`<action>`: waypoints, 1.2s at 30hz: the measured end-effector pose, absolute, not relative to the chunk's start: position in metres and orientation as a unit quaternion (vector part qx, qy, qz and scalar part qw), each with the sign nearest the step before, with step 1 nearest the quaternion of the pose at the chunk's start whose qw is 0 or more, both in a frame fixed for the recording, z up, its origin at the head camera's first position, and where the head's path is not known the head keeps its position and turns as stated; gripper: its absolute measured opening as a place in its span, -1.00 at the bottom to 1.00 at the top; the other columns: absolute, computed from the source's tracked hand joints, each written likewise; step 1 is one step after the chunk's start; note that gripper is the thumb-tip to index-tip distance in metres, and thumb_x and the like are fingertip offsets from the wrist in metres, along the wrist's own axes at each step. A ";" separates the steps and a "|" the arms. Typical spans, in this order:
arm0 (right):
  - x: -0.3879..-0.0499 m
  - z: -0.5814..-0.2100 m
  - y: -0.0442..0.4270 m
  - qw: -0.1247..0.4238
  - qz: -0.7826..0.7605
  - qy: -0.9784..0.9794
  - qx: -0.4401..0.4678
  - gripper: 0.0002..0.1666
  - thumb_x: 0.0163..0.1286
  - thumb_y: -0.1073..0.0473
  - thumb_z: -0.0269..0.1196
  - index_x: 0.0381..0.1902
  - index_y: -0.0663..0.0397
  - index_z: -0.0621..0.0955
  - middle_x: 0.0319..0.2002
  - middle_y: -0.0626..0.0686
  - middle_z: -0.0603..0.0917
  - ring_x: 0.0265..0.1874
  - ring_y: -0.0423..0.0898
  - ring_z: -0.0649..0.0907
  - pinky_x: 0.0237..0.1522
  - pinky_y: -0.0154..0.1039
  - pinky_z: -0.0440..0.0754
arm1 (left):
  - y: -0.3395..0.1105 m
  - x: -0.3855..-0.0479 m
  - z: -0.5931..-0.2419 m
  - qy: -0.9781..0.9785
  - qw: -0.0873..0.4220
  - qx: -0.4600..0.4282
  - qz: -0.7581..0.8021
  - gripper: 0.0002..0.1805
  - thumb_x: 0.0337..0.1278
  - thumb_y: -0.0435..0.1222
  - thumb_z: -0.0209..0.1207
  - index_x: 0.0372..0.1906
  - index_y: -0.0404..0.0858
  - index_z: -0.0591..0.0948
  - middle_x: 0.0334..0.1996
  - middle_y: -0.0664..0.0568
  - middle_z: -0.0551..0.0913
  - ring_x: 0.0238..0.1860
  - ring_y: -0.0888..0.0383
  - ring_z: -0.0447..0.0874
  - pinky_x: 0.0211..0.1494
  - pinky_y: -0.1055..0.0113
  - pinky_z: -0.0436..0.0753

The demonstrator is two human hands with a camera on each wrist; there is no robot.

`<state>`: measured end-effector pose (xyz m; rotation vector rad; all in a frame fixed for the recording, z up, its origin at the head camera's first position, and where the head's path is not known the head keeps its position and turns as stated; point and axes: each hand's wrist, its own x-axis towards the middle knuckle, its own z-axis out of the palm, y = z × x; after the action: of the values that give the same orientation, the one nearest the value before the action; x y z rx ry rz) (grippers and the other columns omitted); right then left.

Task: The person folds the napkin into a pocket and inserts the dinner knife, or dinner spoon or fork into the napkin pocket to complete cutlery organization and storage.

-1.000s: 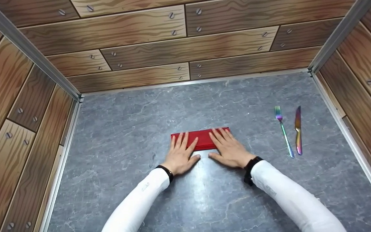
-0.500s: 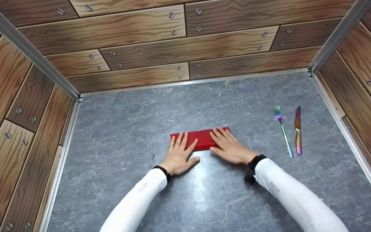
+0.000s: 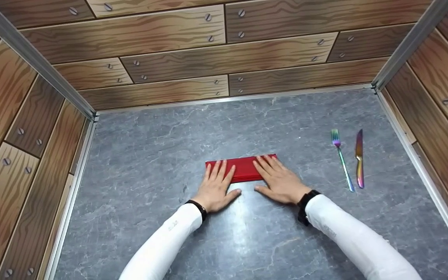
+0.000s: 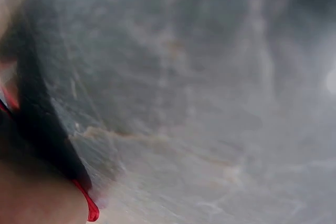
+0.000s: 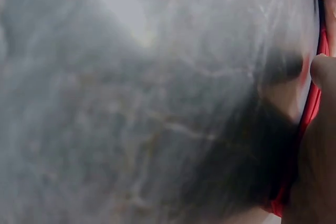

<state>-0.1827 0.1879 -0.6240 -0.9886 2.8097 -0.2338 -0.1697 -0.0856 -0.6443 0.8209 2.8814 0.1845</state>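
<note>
A red cloth (image 3: 243,170), folded into a flat strip, lies on the grey marbled table in the head view. On its left end rest the spread, straight fingers of my left hand (image 3: 216,190). My right hand (image 3: 282,182) lies on the right end, fingers extended, thumb off the near edge. Both palms are on the table side nearest me. In the left wrist view only a bit of the red cloth (image 4: 90,205) shows beside the hand. The right wrist view catches the cloth's red edge (image 5: 311,106) along the right side, next to the hand.
To the right lie a rainbow-coloured fork (image 3: 342,161) and a matching knife (image 3: 359,159), side by side with handles toward me. Wood-patterned walls (image 3: 177,64) enclose the table at the back and both sides, with metal strips along the edges.
The right hand shifts slightly on the cloth, its thumb moving toward the cloth's near edge and then back off it. The left hand, cloth, fork and knife stay practically in place.
</note>
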 end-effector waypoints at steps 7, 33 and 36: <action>-0.180 -0.629 0.185 0.062 -0.084 0.941 -0.322 -0.01 0.45 -0.43 -0.12 0.57 0.07 -0.01 0.56 0.11 -0.07 0.50 0.23 -0.14 0.48 0.07 -0.25 | -0.088 -0.168 -0.650 0.961 0.056 0.266 0.057 -0.10 0.30 0.40 -0.50 0.59 0.00 -0.14 0.57 -0.10 -0.25 0.53 -0.17 -0.38 0.50 -0.07 -0.36; -0.180 -0.632 0.185 0.063 -0.061 0.941 -0.326 0.01 0.45 -0.46 -0.20 0.57 0.06 -0.07 0.56 0.11 -0.12 0.50 0.23 -0.16 0.47 0.08 -0.28 | -0.105 -0.169 -0.644 0.952 0.067 0.293 0.061 -0.22 0.48 0.17 -0.33 0.59 -0.12 -0.14 0.57 -0.06 -0.21 0.55 -0.02 -0.38 0.53 0.07 -0.31; -0.183 -0.631 0.190 0.056 -0.068 0.942 -0.325 0.01 0.45 -0.44 -0.15 0.57 0.07 -0.04 0.56 0.12 -0.09 0.50 0.24 -0.15 0.47 0.09 -0.26 | -0.114 -0.174 -0.638 0.947 0.061 0.310 0.057 -0.25 0.51 0.07 -0.23 0.58 -0.19 -0.07 0.57 -0.09 -0.14 0.55 -0.04 -0.30 0.54 0.08 -0.22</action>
<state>-0.1833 0.1903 -0.6310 -0.9851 2.8575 -0.2054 -0.1736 -0.1144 -0.6377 0.9376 2.8640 0.1736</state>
